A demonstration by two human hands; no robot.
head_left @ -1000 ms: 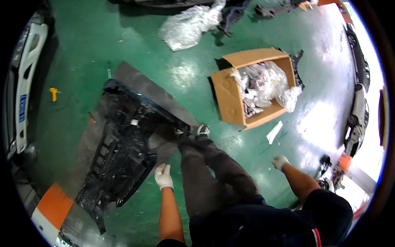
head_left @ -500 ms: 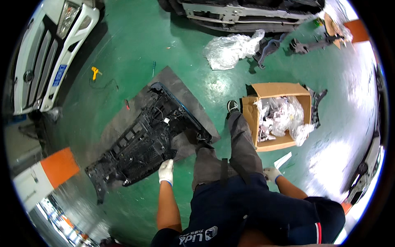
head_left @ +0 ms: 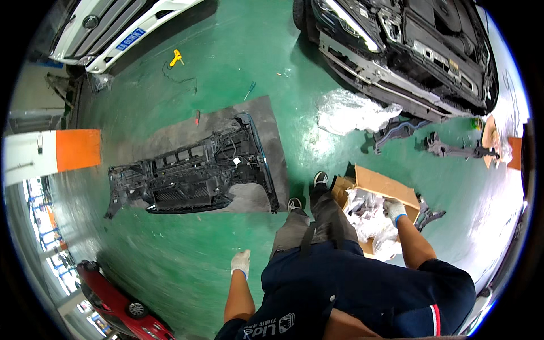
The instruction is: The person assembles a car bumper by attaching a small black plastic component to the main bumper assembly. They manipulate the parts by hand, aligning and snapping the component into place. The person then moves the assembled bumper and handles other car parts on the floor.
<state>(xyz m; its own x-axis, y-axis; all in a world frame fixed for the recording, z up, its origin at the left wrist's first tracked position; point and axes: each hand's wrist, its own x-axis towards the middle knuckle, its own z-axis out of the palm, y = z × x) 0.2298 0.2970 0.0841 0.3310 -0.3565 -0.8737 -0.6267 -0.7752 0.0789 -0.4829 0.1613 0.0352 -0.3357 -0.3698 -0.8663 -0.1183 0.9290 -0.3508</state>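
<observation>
Cardboard box [head_left: 378,187] sits open on green floor [head_left: 187,249], right of the person's shoes, long axis running from near-left to far-right, white plastic wrapping [head_left: 368,218] inside. Right hand [head_left: 394,208], gloved, reaches into box, touching wrapping; can't tell whether grip is closed. Left hand [head_left: 241,263], gloved, hangs empty, fingers loosely open, well apart from box. Black bumper [head_left: 192,178] lies on grey mat [head_left: 258,122] further left; stripped car front [head_left: 413,56] beyond.

Glossy green painted floor [head_left: 226,73], reflective. Matt black plastic bumper [head_left: 192,175] on dull grey mat [head_left: 266,130]. Brown corrugated cardboard box [head_left: 385,187], crinkled clear plastic wrap [head_left: 368,218] inside. White knit cloth gloves on left hand [head_left: 241,262] and right hand [head_left: 394,208].
</observation>
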